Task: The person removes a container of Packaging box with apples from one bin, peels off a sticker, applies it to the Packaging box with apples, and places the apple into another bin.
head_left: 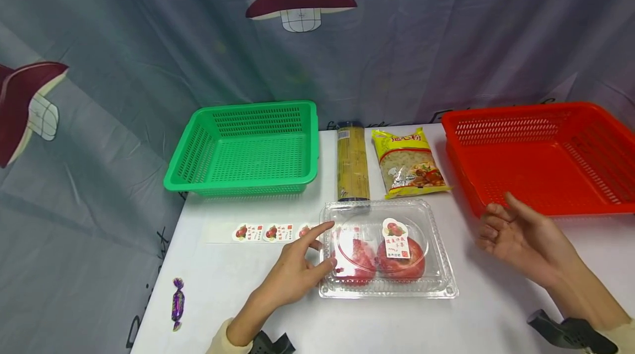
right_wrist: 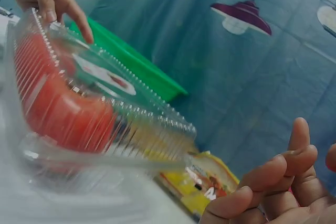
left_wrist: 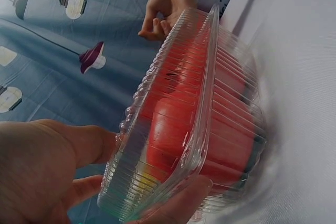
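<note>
A clear plastic clamshell box (head_left: pixel 436 266) lies closed on the white table, with two round red fruits (left_wrist: pixel 170 129) inside. A fruit-printed sticker (head_left: pixel 397 241) sits on its lid above the right fruit, and another shows at the left. My left hand (head_left: pixel 290 277) touches the left side of the box, its index finger extended on the lid and its thumb at the edge. My right hand (head_left: pixel 528 241) is apart from the box, palm turned inward with loosely bent fingers and nothing held, near the red basket (head_left: pixel 461 177). A strip of stickers (head_left: pixel 263 232) runs beside the box's left side.
Behind the box lie a yellow noodle pack (head_left: pixel 353 164) and a yellow food bag (head_left: pixel 409 164). A green basket (head_left: pixel 240 183) stands at the back left. A purple wrapped candy (head_left: pixel 177 303) lies near the left table edge. A grey lamp-print curtain (head_left: pixel 387 56) hangs behind.
</note>
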`<move>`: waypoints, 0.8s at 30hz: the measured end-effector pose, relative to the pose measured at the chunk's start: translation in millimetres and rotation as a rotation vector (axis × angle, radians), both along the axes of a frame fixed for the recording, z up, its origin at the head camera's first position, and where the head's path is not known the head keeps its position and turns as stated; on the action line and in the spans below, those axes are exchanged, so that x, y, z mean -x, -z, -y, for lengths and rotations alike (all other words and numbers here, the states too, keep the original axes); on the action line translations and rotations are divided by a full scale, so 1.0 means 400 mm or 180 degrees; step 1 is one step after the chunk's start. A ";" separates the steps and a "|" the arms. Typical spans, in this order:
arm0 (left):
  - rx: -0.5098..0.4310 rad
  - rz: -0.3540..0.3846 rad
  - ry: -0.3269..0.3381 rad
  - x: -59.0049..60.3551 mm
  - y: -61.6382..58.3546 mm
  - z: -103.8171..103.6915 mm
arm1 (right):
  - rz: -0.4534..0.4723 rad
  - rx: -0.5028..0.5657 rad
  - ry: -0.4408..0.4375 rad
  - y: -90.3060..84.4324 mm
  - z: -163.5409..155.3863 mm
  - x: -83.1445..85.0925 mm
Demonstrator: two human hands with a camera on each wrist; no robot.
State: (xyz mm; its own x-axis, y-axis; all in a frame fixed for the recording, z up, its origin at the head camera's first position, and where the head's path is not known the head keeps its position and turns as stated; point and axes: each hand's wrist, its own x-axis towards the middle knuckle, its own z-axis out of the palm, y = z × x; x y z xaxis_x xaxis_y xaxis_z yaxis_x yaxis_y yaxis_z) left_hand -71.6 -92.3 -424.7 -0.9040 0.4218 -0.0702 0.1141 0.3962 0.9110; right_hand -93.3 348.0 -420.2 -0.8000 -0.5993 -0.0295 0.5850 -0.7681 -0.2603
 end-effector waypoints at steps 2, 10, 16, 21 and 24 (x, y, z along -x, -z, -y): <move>-0.0020 0.0014 0.0007 0.000 0.000 0.000 | 0.0038 -0.0002 0.0042 0.008 -0.010 -0.011; -0.0058 0.0051 0.0011 0.001 0.000 0.000 | 0.0048 -0.0005 0.0103 0.041 -0.045 -0.042; -0.0136 0.0089 0.0020 0.000 -0.001 0.002 | 0.0029 -0.0197 0.0169 0.062 -0.076 -0.047; -0.0211 0.0158 0.0007 0.001 -0.002 0.001 | -0.0038 -0.0883 0.0529 0.055 -0.099 -0.049; -0.0224 0.0175 -0.0003 0.000 -0.003 0.000 | -0.0140 -0.1580 0.0952 0.044 -0.103 -0.052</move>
State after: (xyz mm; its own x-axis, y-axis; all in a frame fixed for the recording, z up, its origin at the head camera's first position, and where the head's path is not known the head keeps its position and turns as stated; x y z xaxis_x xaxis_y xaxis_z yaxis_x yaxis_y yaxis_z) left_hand -71.7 -92.2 -423.7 -0.9000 0.4266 -0.0900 0.0628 0.3310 0.9415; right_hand -72.7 389.0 -437.8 -0.9392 -0.2699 -0.2120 0.3418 -0.6781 -0.6507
